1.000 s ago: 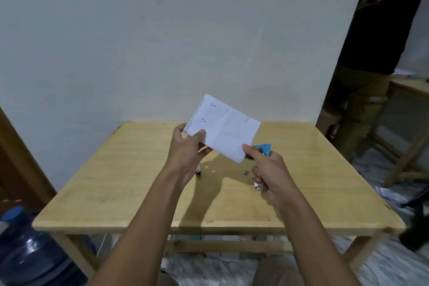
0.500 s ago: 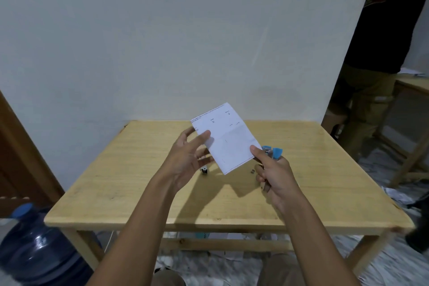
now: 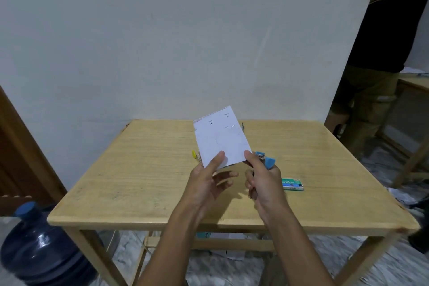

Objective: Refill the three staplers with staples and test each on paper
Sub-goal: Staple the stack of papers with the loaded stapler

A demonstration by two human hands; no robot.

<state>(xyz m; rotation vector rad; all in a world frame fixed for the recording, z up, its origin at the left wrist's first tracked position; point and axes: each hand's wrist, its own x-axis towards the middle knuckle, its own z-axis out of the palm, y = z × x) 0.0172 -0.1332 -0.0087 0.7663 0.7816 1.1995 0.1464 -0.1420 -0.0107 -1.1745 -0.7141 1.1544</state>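
Note:
A white sheet of paper (image 3: 220,137) with several staples in it stands upright above the middle of the wooden table (image 3: 144,169). My left hand (image 3: 209,181) pinches its lower edge with the thumb, fingers spread behind. My right hand (image 3: 262,183) grips a blue stapler (image 3: 267,160) and touches the paper's lower right corner with the thumb. A yellow stapler (image 3: 194,153) peeks out from behind the paper on the table. A green staple box (image 3: 293,184) lies to the right of my right hand.
A blue water jug (image 3: 39,246) stands on the floor at the lower left. A person in dark clothes (image 3: 383,58) stands at the right beside another wooden table (image 3: 415,81). Papers lie on the floor under the table.
The paper has turned from a slanted, sideways position to upright. My left hand shifted from its left edge to its lower edge. The yellow stapler and staple box came into view.

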